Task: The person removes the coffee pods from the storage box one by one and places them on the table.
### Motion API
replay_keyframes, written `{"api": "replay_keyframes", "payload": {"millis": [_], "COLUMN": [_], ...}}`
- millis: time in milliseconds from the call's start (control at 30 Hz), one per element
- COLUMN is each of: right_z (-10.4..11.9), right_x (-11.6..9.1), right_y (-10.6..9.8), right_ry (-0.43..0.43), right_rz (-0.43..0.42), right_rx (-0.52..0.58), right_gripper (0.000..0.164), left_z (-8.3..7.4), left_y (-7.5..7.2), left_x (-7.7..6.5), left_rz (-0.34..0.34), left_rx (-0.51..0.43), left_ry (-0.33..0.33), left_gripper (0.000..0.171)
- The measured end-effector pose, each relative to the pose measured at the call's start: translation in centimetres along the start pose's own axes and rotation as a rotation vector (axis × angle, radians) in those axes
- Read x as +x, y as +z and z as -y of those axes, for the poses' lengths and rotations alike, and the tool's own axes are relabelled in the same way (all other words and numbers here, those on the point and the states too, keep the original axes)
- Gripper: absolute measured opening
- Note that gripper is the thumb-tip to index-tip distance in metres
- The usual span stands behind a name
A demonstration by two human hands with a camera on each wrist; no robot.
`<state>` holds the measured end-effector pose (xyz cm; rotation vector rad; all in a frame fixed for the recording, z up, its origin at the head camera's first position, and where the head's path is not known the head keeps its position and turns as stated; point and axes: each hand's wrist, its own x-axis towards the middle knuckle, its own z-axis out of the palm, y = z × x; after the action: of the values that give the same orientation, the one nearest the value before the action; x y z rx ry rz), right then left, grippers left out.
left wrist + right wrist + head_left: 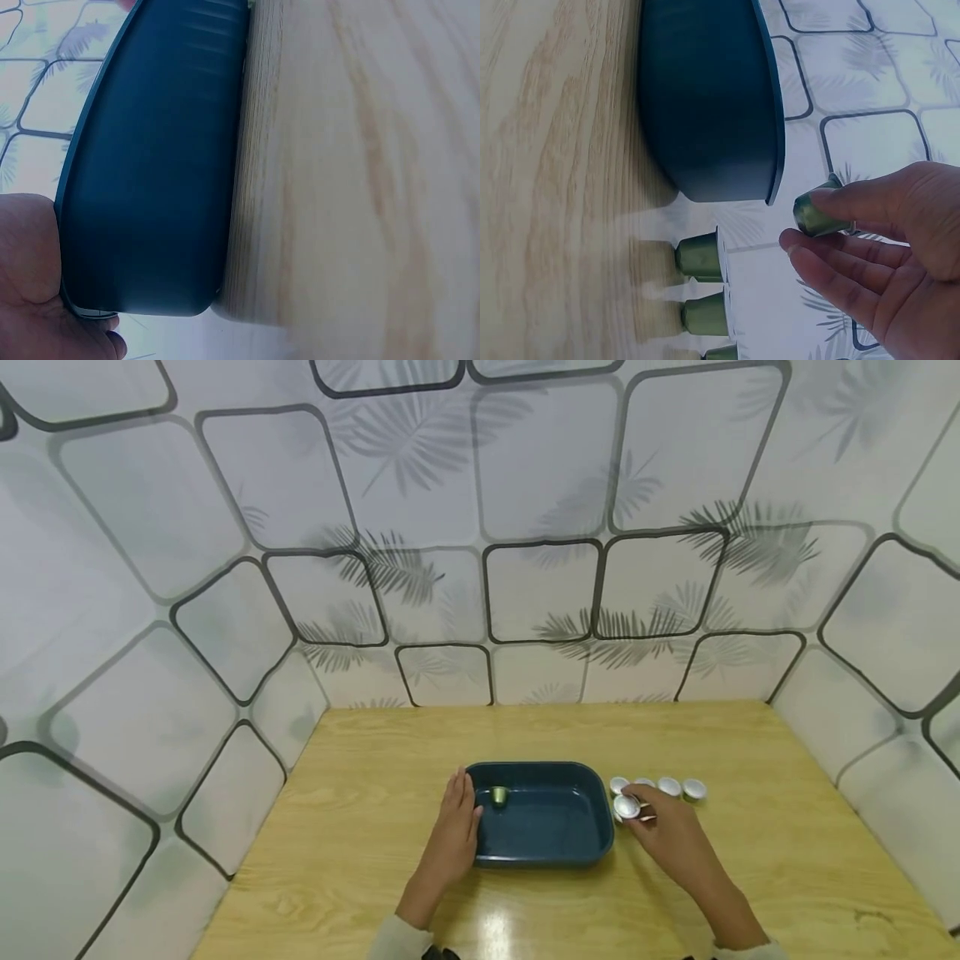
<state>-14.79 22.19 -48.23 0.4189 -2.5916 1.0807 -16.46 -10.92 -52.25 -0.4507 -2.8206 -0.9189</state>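
A dark blue rectangular dish (543,862) stands on the wooden table. My left hand (452,827) holds its left edge, with the thumb over the rim and the fingers along the outer side. Inside the dish, toward its left end, lies one green coffee capsule (498,796). Just past the right rim, my right hand (670,831) pinches another coffee capsule (816,214) between thumb and fingers, its silver lid facing up. Several more green capsules (699,256) with pale lids stand on the table beside the dish; my right hand partly covers them in the head view.
The light wooden table (360,793) extends around the dish on all sides. Patterned walls (540,593) with leaf and rounded-square prints enclose it at the back, left and right.
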Motion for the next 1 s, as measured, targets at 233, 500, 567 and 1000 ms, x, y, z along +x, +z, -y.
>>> {"api": "replay_keyframes", "payload": {"millis": [233, 500, 567, 1000], "right_z": [-0.8, -1.8, -2.1, -3.4], "right_x": [-0.8, -0.8, -0.9, -1.6], "right_y": [0.1, -0.2, -0.3, -1.3], "right_ry": [-0.021, -0.036, -0.031, 0.007], "right_rz": [-0.06, -0.096, -0.099, -0.104], "right_rx": [-0.057, -0.083, -0.088, -0.113], "right_gripper": [0.044, 0.043, 0.042, 0.043], "left_z": [-0.1, 0.0, 0.1, 0.0], "left_y": [-0.1, 0.0, 0.0, -0.1], "left_x": [-0.2, -0.2, -0.2, -0.2], "left_rz": [-0.008, -0.023, -0.026, -0.013], "left_rx": [-0.007, 0.004, 0.002, 0.0], "left_ry": [0.008, 0.017, 0.019, -0.001], "left_gripper": [0.055, 0.055, 0.055, 0.056]}}
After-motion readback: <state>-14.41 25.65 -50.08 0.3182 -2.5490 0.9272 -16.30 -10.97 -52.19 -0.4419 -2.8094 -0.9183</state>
